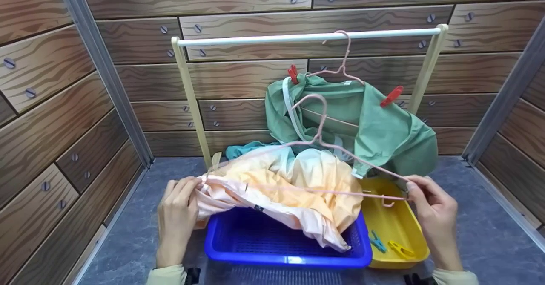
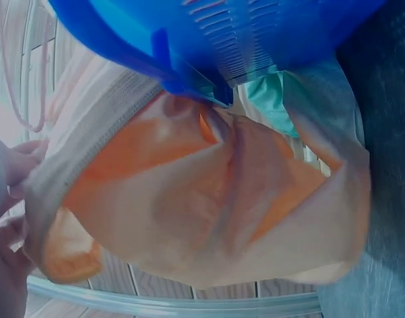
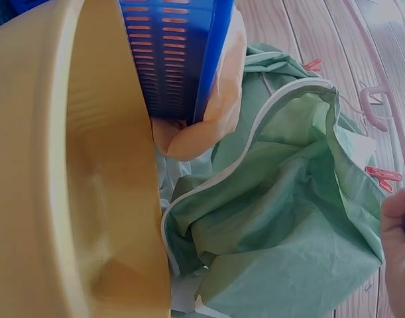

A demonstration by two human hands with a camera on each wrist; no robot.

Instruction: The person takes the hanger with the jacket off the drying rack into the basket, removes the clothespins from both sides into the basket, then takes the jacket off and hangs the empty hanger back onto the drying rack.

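A peach and orange garment [image 1: 281, 187] [image 2: 209, 199] is held up over a blue basket [image 1: 281, 246] [image 2: 209, 33]. My left hand [image 1: 179, 212] grips its gathered edge at the left. My right hand [image 1: 430, 212] [image 3: 398, 232] pinches the right end of a pink wire hanger [image 1: 323, 148] that lies across the garment. Behind, a green garment [image 1: 370, 123] [image 3: 288, 218] hangs on a second pink hanger [image 1: 342, 59] from the white rail [image 1: 306, 37], pinned with red pegs [image 1: 391, 96].
A yellow tub [image 1: 396, 229] [image 3: 69, 165] at the right of the basket holds loose clothes pegs [image 1: 389, 244]. The rack's cream posts [image 1: 191, 102] stand on a grey floor [image 1: 485, 234], closed in by wood-pattern walls. A teal cloth [image 1: 242, 148] lies behind the basket.
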